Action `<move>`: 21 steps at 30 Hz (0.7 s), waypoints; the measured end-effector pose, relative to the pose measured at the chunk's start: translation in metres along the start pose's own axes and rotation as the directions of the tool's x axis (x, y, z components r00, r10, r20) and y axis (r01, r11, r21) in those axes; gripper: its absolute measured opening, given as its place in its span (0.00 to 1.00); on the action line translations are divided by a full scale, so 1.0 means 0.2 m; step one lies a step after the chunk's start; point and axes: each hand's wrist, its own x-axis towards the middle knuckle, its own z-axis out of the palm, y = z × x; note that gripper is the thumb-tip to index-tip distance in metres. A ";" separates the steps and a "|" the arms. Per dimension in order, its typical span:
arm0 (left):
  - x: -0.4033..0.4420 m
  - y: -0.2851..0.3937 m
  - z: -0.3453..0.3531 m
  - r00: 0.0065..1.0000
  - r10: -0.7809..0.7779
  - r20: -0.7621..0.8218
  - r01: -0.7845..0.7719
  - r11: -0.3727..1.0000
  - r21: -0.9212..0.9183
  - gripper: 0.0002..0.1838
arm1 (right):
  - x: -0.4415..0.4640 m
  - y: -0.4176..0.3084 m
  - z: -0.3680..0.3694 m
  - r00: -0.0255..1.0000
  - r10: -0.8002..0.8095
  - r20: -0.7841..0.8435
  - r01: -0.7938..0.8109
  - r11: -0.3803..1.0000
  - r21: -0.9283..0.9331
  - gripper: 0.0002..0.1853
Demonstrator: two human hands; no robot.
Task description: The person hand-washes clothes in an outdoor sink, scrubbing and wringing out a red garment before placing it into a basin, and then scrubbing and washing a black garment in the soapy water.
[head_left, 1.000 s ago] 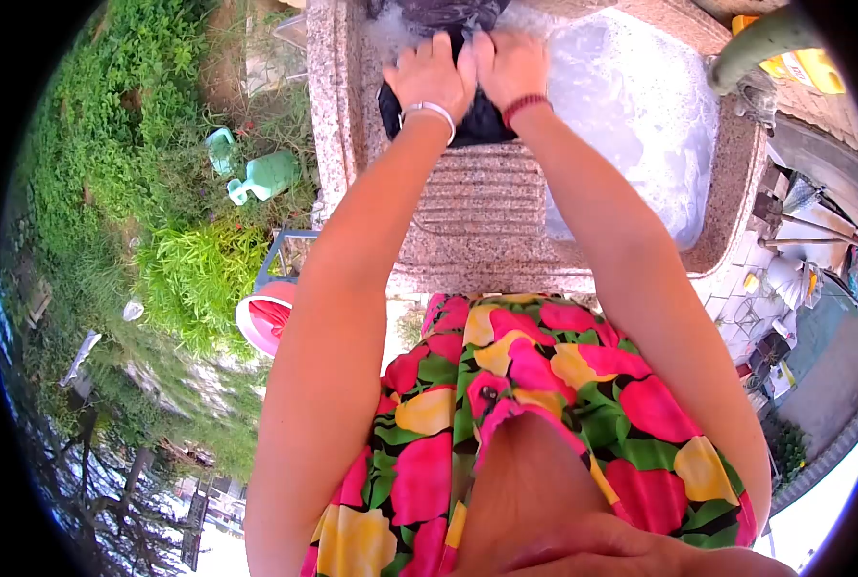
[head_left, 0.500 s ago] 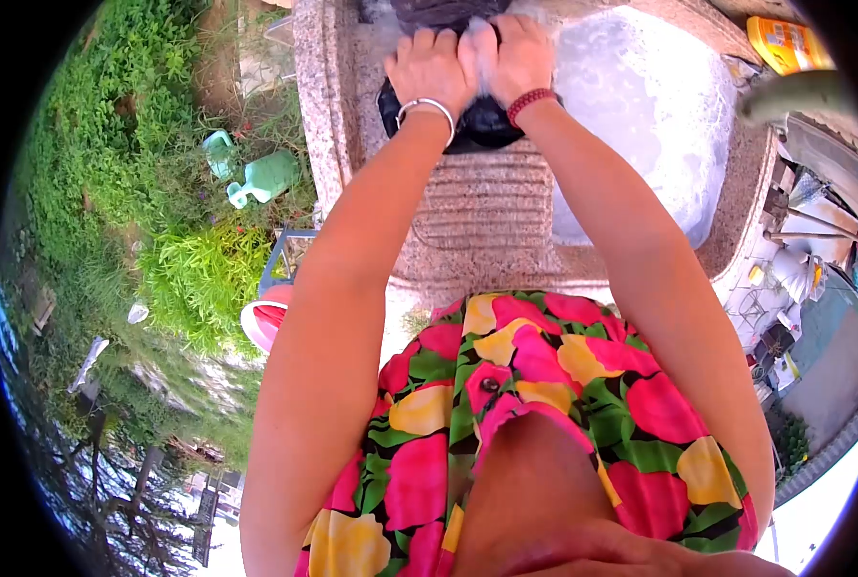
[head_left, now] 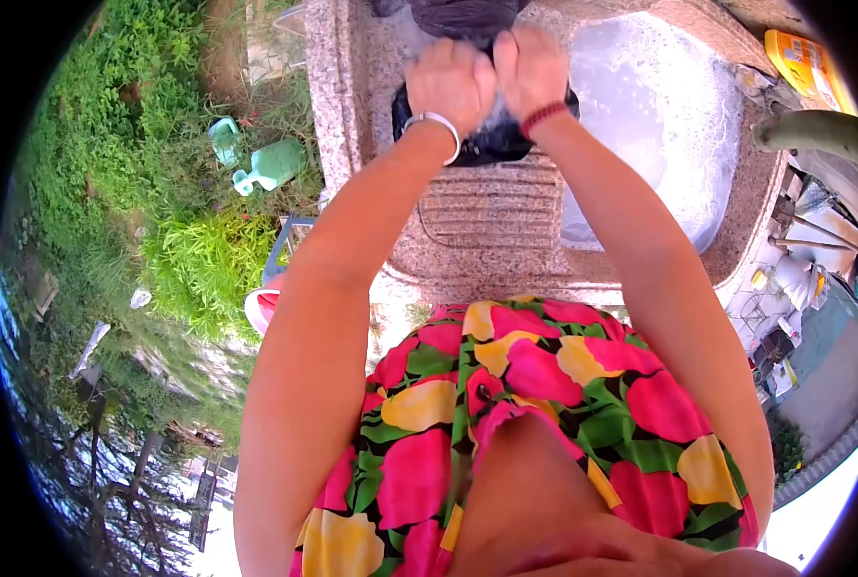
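Dark cloth [head_left: 491,147], wet-looking and bunched, lies at far end of ribbed slab [head_left: 486,216] in stone sink [head_left: 331,106], beside basin of soapy water [head_left: 655,135]. Left hand [head_left: 451,85] and right hand [head_left: 533,72] side by side on it, fingers curled in tightly, each gripping some cloth – fingertips hidden, slight blur. Work seems in middle: cloth already wet, but not yet spread or laid aside. Suds remain in water – rinsing, if needed, appears not done. Amount left cannot be told.
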 end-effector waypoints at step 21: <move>0.16 0.03 0.09 0.995 -0.035 -0.090 0.040 0.997 0.060 0.14 | 0.12 0.09 0.03 0.991 0.056 -0.125 -0.060 0.998 -0.027 0.13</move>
